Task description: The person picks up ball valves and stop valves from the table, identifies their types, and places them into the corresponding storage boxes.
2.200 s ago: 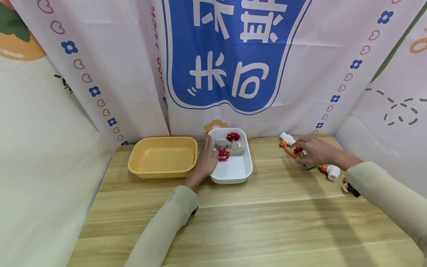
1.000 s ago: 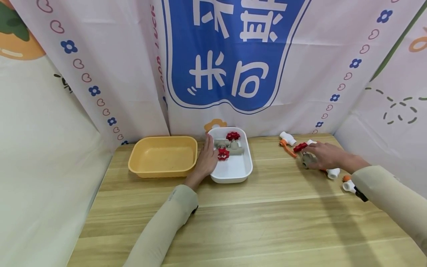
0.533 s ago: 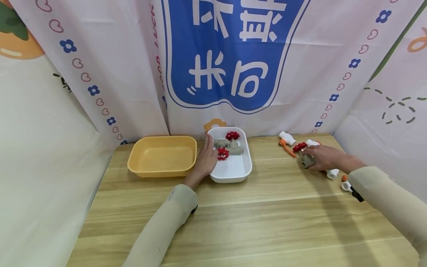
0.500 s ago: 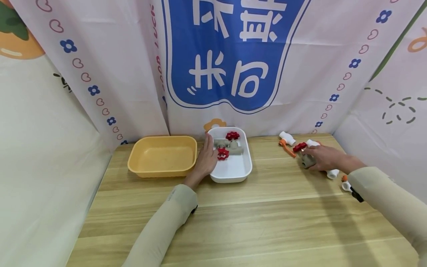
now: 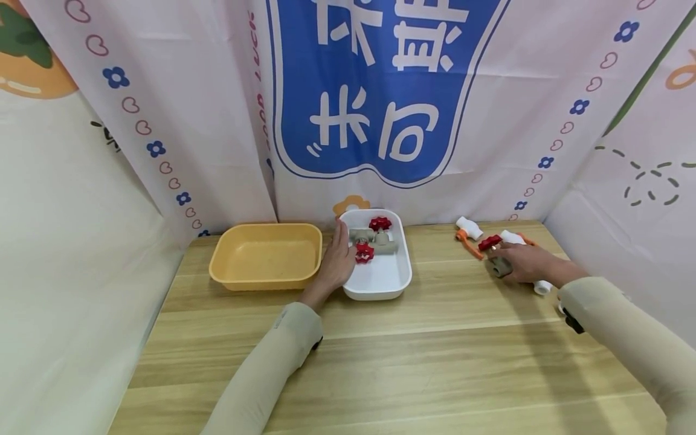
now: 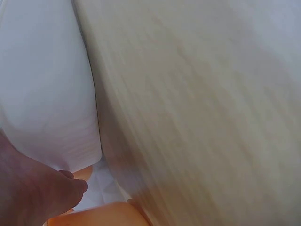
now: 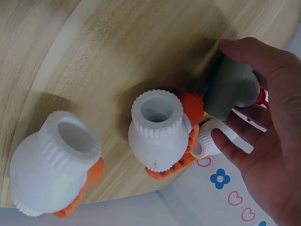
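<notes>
My right hand (image 5: 519, 263) grips a grey valve with a red handle (image 5: 496, 257) at the table's far right. In the right wrist view my fingers curl round its grey body (image 7: 231, 90), with the red handle peeking out behind. White valves with orange handles (image 7: 157, 129) lie just beside it. My left hand (image 5: 337, 260) rests with straight fingers against the left rim of the white tray (image 5: 380, 287). Inside that tray lie grey valves with red handles (image 5: 374, 239). The left wrist view is blurred and shows the white tray wall (image 6: 42, 84) and part of my hand (image 6: 33, 193).
A yellow tray (image 5: 266, 257) stands left of the white tray. More white valves with orange handles lie at the far right: one (image 5: 467, 228) near the curtain, another (image 5: 541, 287) by my right wrist. A printed curtain (image 5: 380, 90) closes the table's back and sides.
My right hand took hold of the grey red-handled valve among the loose parts and has shifted only slightly since. The left hand has stayed on the white tray's rim.
</notes>
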`<state>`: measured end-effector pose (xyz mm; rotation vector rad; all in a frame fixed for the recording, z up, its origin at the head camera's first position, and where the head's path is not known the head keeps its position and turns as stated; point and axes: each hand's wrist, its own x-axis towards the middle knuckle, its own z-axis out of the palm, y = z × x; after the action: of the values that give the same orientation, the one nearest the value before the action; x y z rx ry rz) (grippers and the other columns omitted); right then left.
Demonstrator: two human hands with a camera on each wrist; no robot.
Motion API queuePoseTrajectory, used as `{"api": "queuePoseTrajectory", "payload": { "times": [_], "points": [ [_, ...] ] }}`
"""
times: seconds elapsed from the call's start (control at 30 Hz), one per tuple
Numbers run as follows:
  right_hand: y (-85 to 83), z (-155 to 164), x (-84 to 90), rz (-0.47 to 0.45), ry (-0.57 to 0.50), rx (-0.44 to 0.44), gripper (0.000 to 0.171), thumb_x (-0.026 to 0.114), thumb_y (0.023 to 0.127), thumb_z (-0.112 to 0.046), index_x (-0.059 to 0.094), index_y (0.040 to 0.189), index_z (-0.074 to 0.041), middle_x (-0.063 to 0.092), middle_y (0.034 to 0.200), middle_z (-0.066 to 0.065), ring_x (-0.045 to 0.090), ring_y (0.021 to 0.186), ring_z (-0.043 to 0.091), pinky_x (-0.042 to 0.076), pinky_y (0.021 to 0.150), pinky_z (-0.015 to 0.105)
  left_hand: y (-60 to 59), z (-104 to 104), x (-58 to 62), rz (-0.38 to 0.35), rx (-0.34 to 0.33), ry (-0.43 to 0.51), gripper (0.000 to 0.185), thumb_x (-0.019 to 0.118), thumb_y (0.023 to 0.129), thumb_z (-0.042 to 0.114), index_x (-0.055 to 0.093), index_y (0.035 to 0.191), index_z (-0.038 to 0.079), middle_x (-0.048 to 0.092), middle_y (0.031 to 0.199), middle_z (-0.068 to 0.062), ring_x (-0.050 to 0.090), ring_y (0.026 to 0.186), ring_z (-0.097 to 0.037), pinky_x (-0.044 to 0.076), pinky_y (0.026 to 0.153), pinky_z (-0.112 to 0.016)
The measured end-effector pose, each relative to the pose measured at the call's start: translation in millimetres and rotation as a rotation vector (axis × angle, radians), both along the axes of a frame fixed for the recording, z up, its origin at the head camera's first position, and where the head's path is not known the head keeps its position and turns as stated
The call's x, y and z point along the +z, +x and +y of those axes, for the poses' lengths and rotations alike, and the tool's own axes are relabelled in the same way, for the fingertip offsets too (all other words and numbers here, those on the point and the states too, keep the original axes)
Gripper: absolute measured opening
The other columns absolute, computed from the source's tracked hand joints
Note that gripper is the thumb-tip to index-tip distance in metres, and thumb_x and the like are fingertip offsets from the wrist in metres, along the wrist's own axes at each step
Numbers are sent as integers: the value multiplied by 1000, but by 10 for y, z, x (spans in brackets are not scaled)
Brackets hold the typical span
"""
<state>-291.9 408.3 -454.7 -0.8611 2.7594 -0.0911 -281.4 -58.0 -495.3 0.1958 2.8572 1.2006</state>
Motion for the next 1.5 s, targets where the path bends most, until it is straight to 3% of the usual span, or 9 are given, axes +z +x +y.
{"api": "queuePoseTrajectory", "payload": {
  "times": [0.4, 0.97, 1.27, 1.5],
  "points": [
    [-44, -10, -64, 11, -34, -4, 56, 84, 74, -1, 71, 129, 0, 68, 117, 19, 59, 87, 20, 54, 72, 40, -7, 7, 3, 4, 3, 4, 72, 37, 113, 25, -2, 170, 7, -11, 179, -5, 4, 165, -33, 11, 133, -50],
    [-62, -87, -111, -11, -56, -65, 53, 88, 74, -11, 68, 122, -2, 65, 110, 18, 63, 89, 26, 60, 75, 48, 13, 6, -3, 11, 7, -5, 73, 38, 113, 26, -1, 170, 6, -13, 179, -5, 5, 165, -32, 11, 133, -49],
    [-103, -97, -184, 18, -56, -53, 41, 89, 71, -10, 64, 103, -12, 62, 97, 10, 59, 83, 24, 55, 69, 42, -1, 10, -8, -1, 12, -2, 73, 38, 113, 27, -2, 170, 7, -15, 178, -3, 4, 165, -31, 10, 134, -48],
    [-109, -101, -203, 45, -107, -59, 39, 88, 70, -7, 64, 101, -11, 64, 92, 6, 59, 80, 22, 55, 68, 41, 3, 7, -6, -12, 6, 1, 72, 37, 113, 27, -3, 170, 7, -16, 178, -2, 2, 165, -31, 9, 133, -49]
  ]
}}
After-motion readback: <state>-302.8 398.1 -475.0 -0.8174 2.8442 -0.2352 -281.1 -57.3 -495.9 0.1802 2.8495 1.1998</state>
